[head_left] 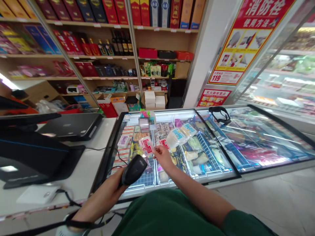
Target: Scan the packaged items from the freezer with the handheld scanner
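My left hand [114, 183] is wrapped round a black handheld barcode scanner [134, 169], whose head points away over the freezer glass. A cable runs from the counter towards it. In my right hand [161, 154], the fingertips pinch the edge of a small clear package with a red label [147, 145]. Another red-labelled package [164, 143] lies just beyond that hand. Farther right on the glass are clear packs with blue labels [178, 133]. A white package with a purple label [123, 141] lies to the left of the pinched one.
A chest freezer [233, 175] with a glass top stands before me. On its lid rests a black strap-like object [220, 115]. The white counter [98, 164] at left bears a closed laptop [70, 126] and a white box [38, 194]. Shelves [98, 24] of boxes and bottles stand behind.
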`<state>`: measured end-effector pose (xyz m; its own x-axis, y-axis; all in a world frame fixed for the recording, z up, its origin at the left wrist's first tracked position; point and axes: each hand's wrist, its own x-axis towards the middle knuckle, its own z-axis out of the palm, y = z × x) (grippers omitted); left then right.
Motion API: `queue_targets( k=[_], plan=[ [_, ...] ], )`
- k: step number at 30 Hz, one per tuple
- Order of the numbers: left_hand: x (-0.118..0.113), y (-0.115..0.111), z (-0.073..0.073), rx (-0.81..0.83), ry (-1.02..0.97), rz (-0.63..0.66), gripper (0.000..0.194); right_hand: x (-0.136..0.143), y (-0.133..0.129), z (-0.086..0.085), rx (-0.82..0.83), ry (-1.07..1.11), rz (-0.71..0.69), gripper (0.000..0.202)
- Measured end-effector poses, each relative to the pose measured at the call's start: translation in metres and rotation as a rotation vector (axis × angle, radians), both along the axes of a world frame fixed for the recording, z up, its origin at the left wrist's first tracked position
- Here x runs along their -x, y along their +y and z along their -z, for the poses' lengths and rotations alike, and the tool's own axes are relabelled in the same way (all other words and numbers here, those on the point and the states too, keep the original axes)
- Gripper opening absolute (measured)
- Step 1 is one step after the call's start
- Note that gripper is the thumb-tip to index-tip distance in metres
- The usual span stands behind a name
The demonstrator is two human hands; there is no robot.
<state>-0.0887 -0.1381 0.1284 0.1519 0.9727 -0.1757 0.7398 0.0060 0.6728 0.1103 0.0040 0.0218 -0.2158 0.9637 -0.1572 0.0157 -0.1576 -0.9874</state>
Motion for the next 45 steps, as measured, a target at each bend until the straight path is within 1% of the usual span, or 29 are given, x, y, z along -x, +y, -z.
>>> queue_targets(
  k=[4, 8, 10, 16, 19, 28, 38, 45],
  plan=[
    [-0.01, 0.008, 0.009, 0.023, 0.028, 0.083, 0.044, -0.021, -0.013, 0.005, -0.045, -0.025, 0.069, 0.02],
    [-0.012, 0.013, 0.016, 0.028, 0.042, 0.137, 0.043, -0.03, -0.02, 0.013, -0.06, -0.037, 0.089, 0.021],
    [-0.012, 0.015, 0.016, 0.017, 0.049, 0.144, 0.043, -0.032, -0.021, 0.017, -0.073, -0.038, 0.094, 0.021],
    [-0.015, 0.019, 0.001, 0.004, 0.047, 0.13, 0.039, -0.033, -0.019, 0.024, -0.101, -0.063, 0.081, 0.02],
    [-0.017, 0.02, -0.002, 0.025, 0.044, 0.111, 0.039, -0.033, -0.019, 0.026, -0.104, -0.073, 0.065, 0.019],
    [-0.009, 0.019, 0.01, 0.013, 0.067, 0.116, 0.033, -0.033, -0.02, 0.029, -0.104, -0.132, 0.068, 0.021],
    [-0.013, 0.021, 0.009, 0.03, 0.077, 0.133, 0.033, -0.033, -0.02, 0.029, -0.073, -0.079, 0.065, 0.022],
    [-0.013, 0.022, 0.012, 0.035, 0.074, 0.129, 0.034, -0.034, -0.019, 0.028, -0.097, -0.121, 0.058, 0.021]
  ],
)
